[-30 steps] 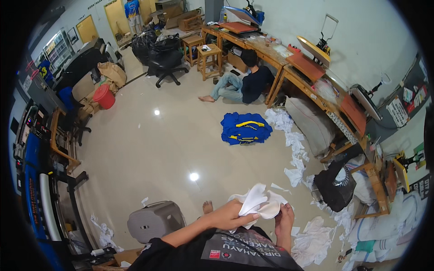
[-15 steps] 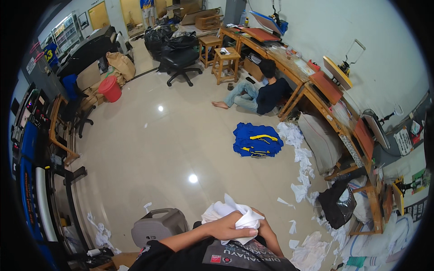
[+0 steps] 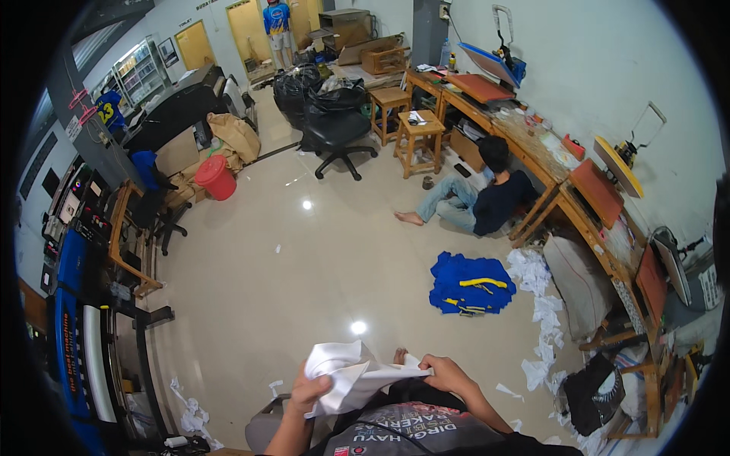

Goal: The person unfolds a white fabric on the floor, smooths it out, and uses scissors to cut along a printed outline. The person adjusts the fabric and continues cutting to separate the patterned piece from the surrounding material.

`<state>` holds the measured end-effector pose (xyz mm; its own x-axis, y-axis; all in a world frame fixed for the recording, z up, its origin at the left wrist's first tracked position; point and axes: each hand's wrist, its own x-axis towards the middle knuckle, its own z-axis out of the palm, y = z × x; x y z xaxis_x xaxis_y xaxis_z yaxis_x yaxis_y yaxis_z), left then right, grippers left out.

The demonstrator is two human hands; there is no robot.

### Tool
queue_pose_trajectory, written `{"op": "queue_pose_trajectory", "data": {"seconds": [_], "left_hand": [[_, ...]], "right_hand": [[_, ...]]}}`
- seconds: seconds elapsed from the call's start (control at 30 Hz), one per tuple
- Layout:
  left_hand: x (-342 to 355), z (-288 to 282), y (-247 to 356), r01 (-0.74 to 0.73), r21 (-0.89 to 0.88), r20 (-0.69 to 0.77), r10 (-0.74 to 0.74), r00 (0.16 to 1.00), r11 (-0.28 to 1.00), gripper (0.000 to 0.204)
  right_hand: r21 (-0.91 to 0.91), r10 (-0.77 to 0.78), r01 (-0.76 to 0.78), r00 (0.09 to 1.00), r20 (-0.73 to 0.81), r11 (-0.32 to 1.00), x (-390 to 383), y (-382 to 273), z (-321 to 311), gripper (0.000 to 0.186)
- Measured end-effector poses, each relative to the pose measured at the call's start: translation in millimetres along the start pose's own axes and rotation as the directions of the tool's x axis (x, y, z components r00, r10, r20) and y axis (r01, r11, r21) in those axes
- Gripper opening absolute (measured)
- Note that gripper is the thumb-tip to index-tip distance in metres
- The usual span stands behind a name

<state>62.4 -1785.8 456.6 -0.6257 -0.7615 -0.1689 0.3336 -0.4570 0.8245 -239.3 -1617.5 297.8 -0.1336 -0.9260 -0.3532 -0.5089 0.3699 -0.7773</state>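
Observation:
A piece of white cloth (image 3: 356,374) is stretched between my two hands, just above my lap. My left hand (image 3: 310,389) grips its left side in a bunched fold, thumb on top. At the other end, my right hand (image 3: 447,374) pinches a narrow corner of the same cloth. The cloth hangs in loose folds, and its lower part is hidden against my dark printed shirt. Ahead and to the right on the floor lies a pile of blue garments (image 3: 471,284) with yellow strips, touched by neither hand.
White scraps (image 3: 544,319) lie along the floor at right, beside a pale sack (image 3: 578,281). A seated person (image 3: 494,190) is by the wooden workbench (image 3: 525,140) with heat presses. A grey plastic object (image 3: 268,422) stands by my left arm. A red bucket (image 3: 216,179) and office chair (image 3: 336,133) are farther off.
My hands have moved apart, opening the bunched white cloth between them. My left hand has shifted left. The whole view has tilted up and turned slightly left.

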Motion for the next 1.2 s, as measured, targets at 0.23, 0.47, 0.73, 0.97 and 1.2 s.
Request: {"op": "queue_pose_trajectory", "data": {"seconds": [0.23, 0.47, 0.73, 0.97, 1.2], "left_hand": [[77.0, -16.3, 45.2, -0.279, -0.217, -0.155, 0.250, 0.956, 0.935, 0.085], [213.3, -59.1, 24.5, 0.060, 0.302, -0.234, 0.013, 0.972, 0.951, 0.079], [405.6, -82.9, -20.6, -0.064, 0.807, 0.218, -0.196, 0.956, 0.587, 0.047], [546.7, -95.3, 110.7, 0.271, 0.593, 0.124, -0.419, 0.900, 0.758, 0.053], [688.1, -129.1, 132.9, 0.334, 0.395, 0.057, -0.385, 0.921, 0.856, 0.065]], "right_hand": [[0.111, -0.168, 0.158, 0.982, 0.083, 0.981, 134.2, -17.9, -77.3, 0.024], [0.583, -0.446, 0.263, 0.874, 0.193, 0.768, 254.1, -143.1, -137.6, 0.025], [0.416, -0.439, 0.293, 0.841, 0.316, 0.861, 408.6, -247.1, -206.0, 0.029], [0.378, -0.259, 0.241, 0.966, -0.005, 0.894, 531.9, -196.0, -289.6, 0.040], [0.318, -0.370, 0.353, 0.929, -0.008, 0.880, 650.4, -191.4, -300.2, 0.061]]}}
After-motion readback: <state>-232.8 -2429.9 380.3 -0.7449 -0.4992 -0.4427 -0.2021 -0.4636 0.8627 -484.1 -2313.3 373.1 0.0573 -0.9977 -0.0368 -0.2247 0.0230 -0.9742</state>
